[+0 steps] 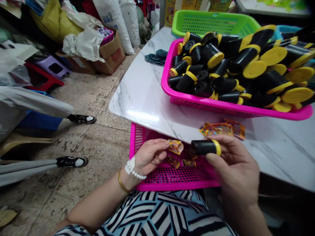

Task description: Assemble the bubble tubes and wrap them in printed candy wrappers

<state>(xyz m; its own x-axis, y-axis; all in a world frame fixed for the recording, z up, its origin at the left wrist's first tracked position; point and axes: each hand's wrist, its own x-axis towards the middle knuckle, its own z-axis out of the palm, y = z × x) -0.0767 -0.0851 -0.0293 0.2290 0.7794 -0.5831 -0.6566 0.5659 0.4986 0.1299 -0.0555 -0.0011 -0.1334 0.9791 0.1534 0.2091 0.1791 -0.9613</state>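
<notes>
Between the thumb and fingers of my left hand (154,155) is a small printed label sleeve (175,146), its right end gaping open. My right hand (236,167) grips a black plastic canister (203,147) by its yellow-lidded end, lying sideways with the dark end toward the sleeve. Canister and sleeve are a short gap apart. Beneath both hands, on my lap, rests a pink basket (157,175) with a few printed sleeves (189,163) in it. Flat printed labels (222,128) lie in a fanned pile at the table edge, just beyond my right hand.
A second pink basket (169,86), heaped with black canisters (211,54), stands on the marble-look table (137,88). Behind it is a green basket (178,21); a dark cloth (157,57) lies beside it. At left another person's legs (31,101) show near stools and boxes.
</notes>
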